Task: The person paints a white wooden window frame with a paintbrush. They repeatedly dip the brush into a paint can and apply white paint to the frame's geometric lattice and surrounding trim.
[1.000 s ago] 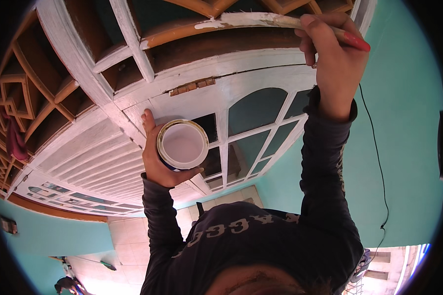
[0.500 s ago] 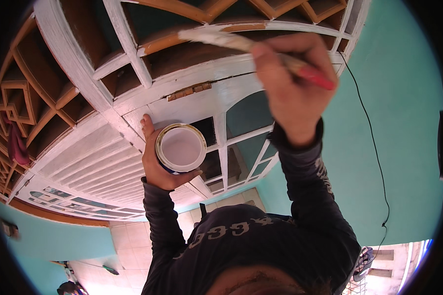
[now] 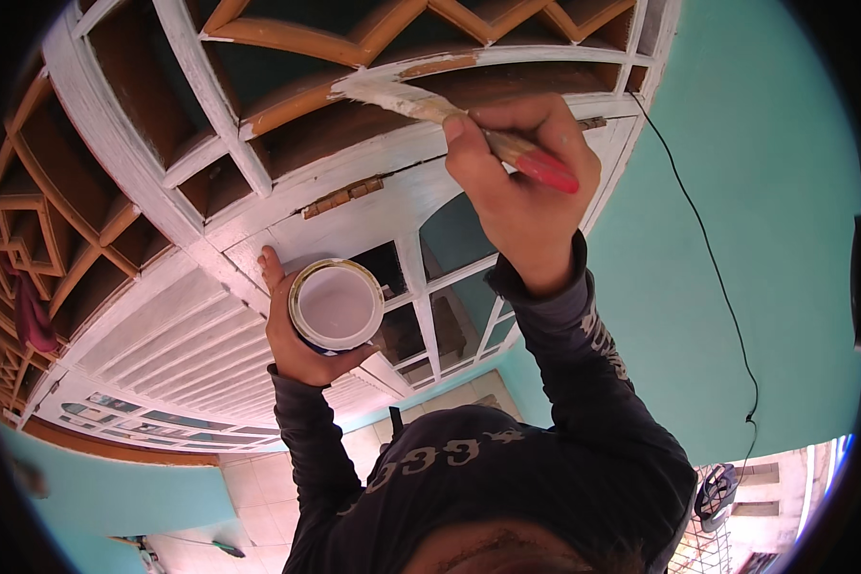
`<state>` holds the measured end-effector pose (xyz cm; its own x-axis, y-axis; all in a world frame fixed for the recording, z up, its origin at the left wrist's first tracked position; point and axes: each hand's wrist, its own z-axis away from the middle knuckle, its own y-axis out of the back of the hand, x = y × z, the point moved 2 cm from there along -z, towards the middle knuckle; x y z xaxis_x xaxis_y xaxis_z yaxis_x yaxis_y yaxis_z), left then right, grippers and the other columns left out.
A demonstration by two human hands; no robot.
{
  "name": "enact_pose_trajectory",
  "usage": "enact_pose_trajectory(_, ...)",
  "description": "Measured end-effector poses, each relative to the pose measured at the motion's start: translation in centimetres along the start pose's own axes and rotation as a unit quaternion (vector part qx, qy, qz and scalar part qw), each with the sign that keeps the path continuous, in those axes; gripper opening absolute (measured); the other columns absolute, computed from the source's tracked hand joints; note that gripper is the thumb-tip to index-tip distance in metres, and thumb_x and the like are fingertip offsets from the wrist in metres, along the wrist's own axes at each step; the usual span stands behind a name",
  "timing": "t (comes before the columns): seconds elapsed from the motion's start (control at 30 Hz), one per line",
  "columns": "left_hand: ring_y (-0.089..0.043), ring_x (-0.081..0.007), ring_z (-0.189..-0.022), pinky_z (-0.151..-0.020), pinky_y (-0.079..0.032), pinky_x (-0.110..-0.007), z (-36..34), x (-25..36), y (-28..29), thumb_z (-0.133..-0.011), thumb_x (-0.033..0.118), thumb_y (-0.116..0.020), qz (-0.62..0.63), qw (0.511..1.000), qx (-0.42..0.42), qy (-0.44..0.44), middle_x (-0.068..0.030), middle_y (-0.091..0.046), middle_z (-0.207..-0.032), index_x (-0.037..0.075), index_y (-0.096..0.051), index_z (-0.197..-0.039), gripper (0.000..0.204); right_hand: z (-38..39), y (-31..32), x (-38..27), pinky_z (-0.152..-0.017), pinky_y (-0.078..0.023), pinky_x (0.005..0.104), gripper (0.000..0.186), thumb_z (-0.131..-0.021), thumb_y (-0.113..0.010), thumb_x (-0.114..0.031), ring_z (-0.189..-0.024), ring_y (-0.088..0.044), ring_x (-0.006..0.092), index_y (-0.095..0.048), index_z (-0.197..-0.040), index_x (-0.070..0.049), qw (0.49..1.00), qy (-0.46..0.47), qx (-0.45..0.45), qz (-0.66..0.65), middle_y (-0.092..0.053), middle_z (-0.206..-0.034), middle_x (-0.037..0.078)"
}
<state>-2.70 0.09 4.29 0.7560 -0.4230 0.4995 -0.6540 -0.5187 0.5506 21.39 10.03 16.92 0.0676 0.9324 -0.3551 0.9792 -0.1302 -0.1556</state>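
Observation:
My right hand is closed around a paintbrush with a red-ended handle. Its pale, paint-coated bristles rest on a curved wooden rail, where bare brown wood meets white paint. Lower down, my left hand grips an open paint can from the side, thumb and fingers spread around it. White paint shows inside the can, and its rim is yellowish. Behind the can stands a white-painted door frame with glass panes.
Above the rail runs brown zigzag latticework. A metal hinge sits on the white frame. White slatted panels lie to the left, with a dark red cloth hanging nearby. A black cable runs down the turquoise wall.
The whole view has shifted slightly left and down. Against the frame, the brush tip has slid a little right along the rail, and its handle slants more steeply. The can stays in my left hand.

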Motion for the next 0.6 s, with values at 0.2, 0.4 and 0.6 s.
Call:
enact_pose_trajectory(0.2, -0.028, -0.0406, -0.154, -0.129, -0.013, -0.052, 0.2, -0.3, -0.1, -0.043, 0.023, -0.091, 0.012, 1.000, 0.022, 0.000, -0.0183, -0.070, -0.125, 0.004, -0.066, -0.123, 0.086, -0.6, 3.6, 1.7, -0.061, -0.050, 0.0233, 0.018, -0.080, -0.082, -0.003, -0.066, -0.061, 0.0056, -0.067, -0.088, -0.001, 0.990, -0.082, 0.106, 0.044, -0.067, -0.071, 0.002)
enact_pose_trajectory(0.4, -0.029, -0.0408, -0.154, -0.129, -0.011, -0.052, 0.2, -0.2, -0.2, -0.043, 0.022, -0.091, 0.026, 0.999, 0.025, 0.007, -0.0167, -0.070, -0.122, 0.004, -0.067, -0.122, 0.084, 0.4, 1.6, 0.0, -0.065, -0.051, 0.0218, 0.022, -0.084, -0.083, -0.002, -0.070, -0.062, 0.0078, -0.065, -0.096, 0.001, 0.996, 0.073, 0.002, 0.050, -0.070, -0.085, 0.005)
enact_pose_trajectory(0.6, -0.027, -0.0395, -0.154, -0.129, -0.011, -0.052, 0.0, 0.1, -0.1, -0.043, 0.021, -0.090, 0.026, 1.000, 0.010, 0.006, -0.0158, -0.070, -0.122, 0.005, -0.067, -0.123, 0.084, 1.9, 0.5, 2.0, -0.068, -0.054, 0.0268, 0.026, -0.075, -0.085, 0.001, -0.073, -0.068, 0.0166, -0.068, -0.094, -0.003, 0.996, 0.081, 0.015, 0.029, -0.070, -0.087, 0.009)
